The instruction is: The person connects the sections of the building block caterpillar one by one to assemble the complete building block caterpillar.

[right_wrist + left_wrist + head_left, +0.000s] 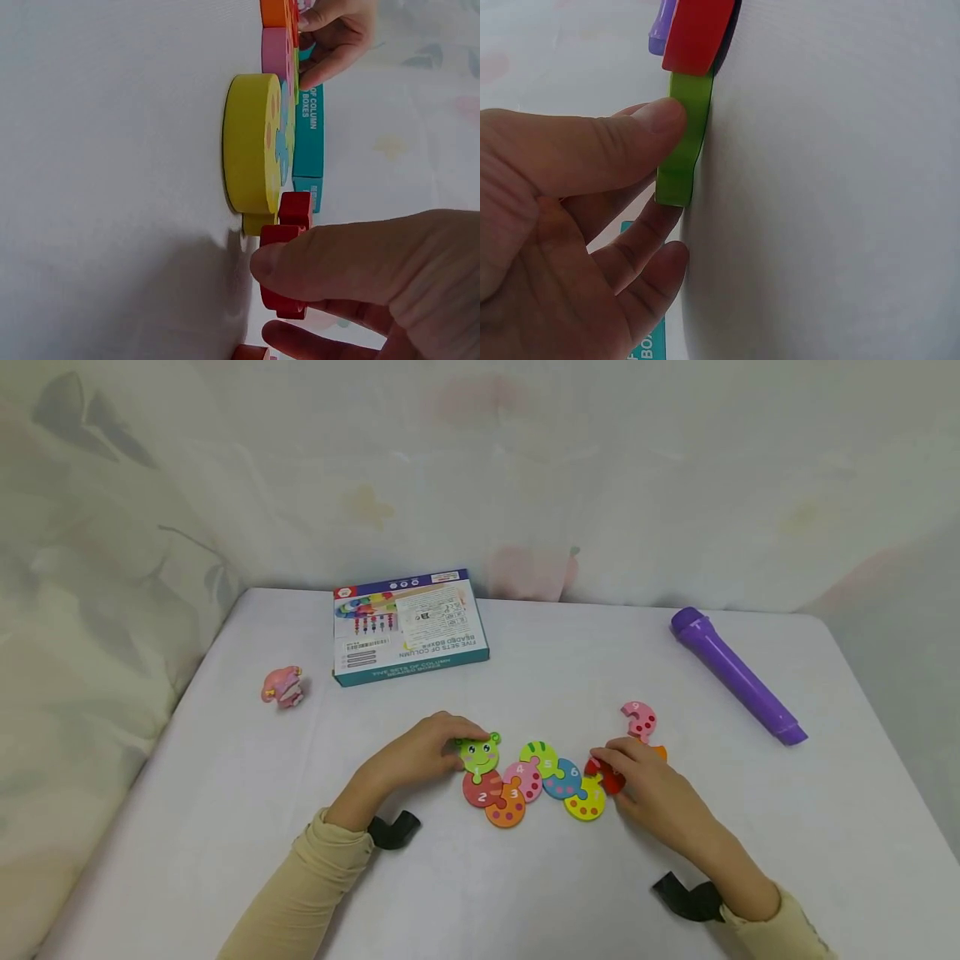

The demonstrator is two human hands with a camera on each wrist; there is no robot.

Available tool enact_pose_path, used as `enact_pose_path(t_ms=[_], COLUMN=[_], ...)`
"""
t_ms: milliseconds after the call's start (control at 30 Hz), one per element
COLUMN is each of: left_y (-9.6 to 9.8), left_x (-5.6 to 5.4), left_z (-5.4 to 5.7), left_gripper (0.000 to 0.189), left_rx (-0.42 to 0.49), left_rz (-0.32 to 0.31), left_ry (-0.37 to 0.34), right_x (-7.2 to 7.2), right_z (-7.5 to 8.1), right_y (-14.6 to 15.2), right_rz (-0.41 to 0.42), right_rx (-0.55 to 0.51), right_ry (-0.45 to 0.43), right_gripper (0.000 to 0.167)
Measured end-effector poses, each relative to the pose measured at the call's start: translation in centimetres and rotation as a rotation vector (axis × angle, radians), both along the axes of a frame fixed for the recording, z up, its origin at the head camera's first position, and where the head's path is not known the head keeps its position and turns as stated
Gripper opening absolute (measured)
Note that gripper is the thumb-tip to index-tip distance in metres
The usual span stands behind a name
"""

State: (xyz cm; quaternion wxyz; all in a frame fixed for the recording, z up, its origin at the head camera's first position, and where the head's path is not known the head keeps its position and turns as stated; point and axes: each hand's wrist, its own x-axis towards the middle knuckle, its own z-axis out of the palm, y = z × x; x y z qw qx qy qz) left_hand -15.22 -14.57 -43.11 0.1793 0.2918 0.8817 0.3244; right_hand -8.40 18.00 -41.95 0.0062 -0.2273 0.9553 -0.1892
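Note:
A wooden caterpillar puzzle of numbered, coloured pieces lies across the middle of the table. My left hand (429, 748) holds the green smiling head piece (480, 755) at its left edge, thumb against its side in the left wrist view. The dark red piece (482, 789) joins it below, followed by orange, pink, green, blue and yellow (585, 802) pieces. At the chain's right end my right hand (663, 793) pinches a red piece (294, 208), tilted up against the yellow piece's tab. A loose pink piece (641, 720) and a partly hidden orange piece (660, 752) lie beyond that hand.
A flat teal-edged toy box (411, 627) lies at the back. A small pink figurine (282, 686) sits to the left, and a purple tube-shaped toy (738, 677) lies at the back right. Patterned cloth (480, 468) hangs behind the table.

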Motion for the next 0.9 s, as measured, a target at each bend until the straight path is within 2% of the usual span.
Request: enact_pose_path(t_ms=[367,700,833,900], left_y=[0.06,0.04,0.04,0.05], left_x=[0.01,0.08,0.06,0.03], left_z=[0.12,0.26,0.28,0.32], left_gripper=[0.042,0.041,0.041,0.041], left_rx=[0.003,0.001,0.002,0.005], left_rz=[0.006,0.009,0.008,0.006], left_ry=[-0.005,-0.013,-0.009,-0.009], right_x=[-0.03,-0.32,-0.56,-0.83], right_z=[-0.33,-0.25,0.06,0.47], right_y=[-0.13,-0.54,-0.3,0.08], right_rz=[0.016,0.036,0.054,0.049], right_rx=[0.05,0.09,0.112,0.079], right_ry=[-0.013,0.018,-0.025,-0.074], right_gripper=[0.05,0.049,0.05,0.052])
